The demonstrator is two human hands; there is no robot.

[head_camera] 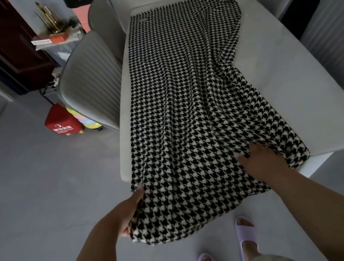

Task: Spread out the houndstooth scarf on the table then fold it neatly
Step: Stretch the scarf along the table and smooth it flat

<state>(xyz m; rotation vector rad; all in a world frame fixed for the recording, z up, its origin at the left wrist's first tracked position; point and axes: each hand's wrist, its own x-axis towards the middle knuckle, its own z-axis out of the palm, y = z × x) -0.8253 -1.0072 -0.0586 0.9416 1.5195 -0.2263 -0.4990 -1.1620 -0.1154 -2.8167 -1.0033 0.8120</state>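
Both hands grip the houndstooth scarf (184, 97): left hand (131, 211) its hanging edge, right hand (261, 162) its near end.

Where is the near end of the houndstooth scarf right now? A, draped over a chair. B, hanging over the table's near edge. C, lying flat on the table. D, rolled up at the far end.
B: the houndstooth scarf spills past the table edge, the left hand gripping its hanging corner and the right hand on it.

Black-and-white houndstooth scarf (184, 97) lies lengthwise, overhanging the table's (293, 91) near edge.
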